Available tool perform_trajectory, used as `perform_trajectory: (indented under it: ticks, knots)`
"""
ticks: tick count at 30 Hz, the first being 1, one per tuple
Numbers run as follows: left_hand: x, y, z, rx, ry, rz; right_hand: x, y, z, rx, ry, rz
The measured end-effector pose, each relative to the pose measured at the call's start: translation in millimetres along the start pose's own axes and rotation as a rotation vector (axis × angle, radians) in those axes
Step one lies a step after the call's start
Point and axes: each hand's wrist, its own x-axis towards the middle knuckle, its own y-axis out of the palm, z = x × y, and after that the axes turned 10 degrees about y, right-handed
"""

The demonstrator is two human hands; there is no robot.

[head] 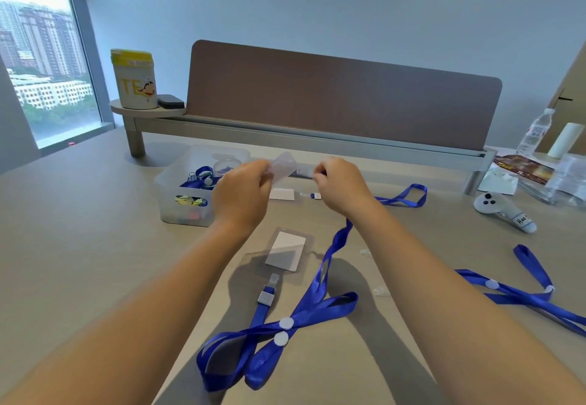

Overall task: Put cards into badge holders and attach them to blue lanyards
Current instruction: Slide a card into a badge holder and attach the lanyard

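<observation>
Blue lanyard [285, 331] lies looped at the near edge of the tabletop, its two white buttons touching where the straps cross and its grey clip end pointing at a clear holder [287, 251] that already has a white card [286, 251] in it. Above these, both hands are raised over the middle of the table. Left hand [241, 189] pinches one edge of an empty holder [283, 166] between thumb and fingers; right hand [341, 182] has its fingers curled at the holder's other end, seemingly pinching the small strap there, though the contact is blurred. Under the hands a spare card [280, 194] lies flat, beside a bin [187, 182] of clips and lanyards toward the far left. Another lanyard [402, 197] trails behind the right wrist, and a third [523, 293] lies at the right edge. The step in hand looks like readying this holder, either opening its mouth or fixing its strap. Next it likely needs the mouth spread, then a free hand to fetch the spare card and slide it in squarely.
</observation>
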Motion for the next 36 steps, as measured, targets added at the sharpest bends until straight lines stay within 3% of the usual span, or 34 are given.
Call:
perform_trajectory:
  ticks: [7,9,11,17,20,24,32,36]
  knots:
    - [-7.4,8.6,17.0,-0.119,-0.241,0.052,9.0,-15.1,-4.0,0.150,-0.282,-0.407]
    - [-10.6,10.7,19.6,-0.132,-0.268,0.066,13.3,-14.8,-9.9,0.148,-0.298,-0.416]
    - [-14.1,12.7,22.2,-0.136,-0.287,0.083,14.1,-6.0,-20.2,0.096,-0.267,-0.326]
    - [-31.2,17.2,28.4,-0.164,-0.294,0.138,-4.6,38.6,-53.7,-0.163,0.029,0.314]
    - [-36.6,18.0,31.7,-0.172,-0.298,0.150,-12.1,48.7,-60.2,-0.316,0.065,0.489]
    - [-40.0,16.1,31.0,-0.188,-0.293,0.165,-13.0,63.1,-68.3,-0.465,0.029,0.539]
    - [-40.0,14.9,29.4,-0.185,-0.301,0.169,-16.2,61.9,-72.9,-0.340,0.088,0.529]
    - [-39.5,14.5,27.5,-0.179,-0.301,0.169,-15.5,66.1,-77.0,-0.423,0.073,0.494]
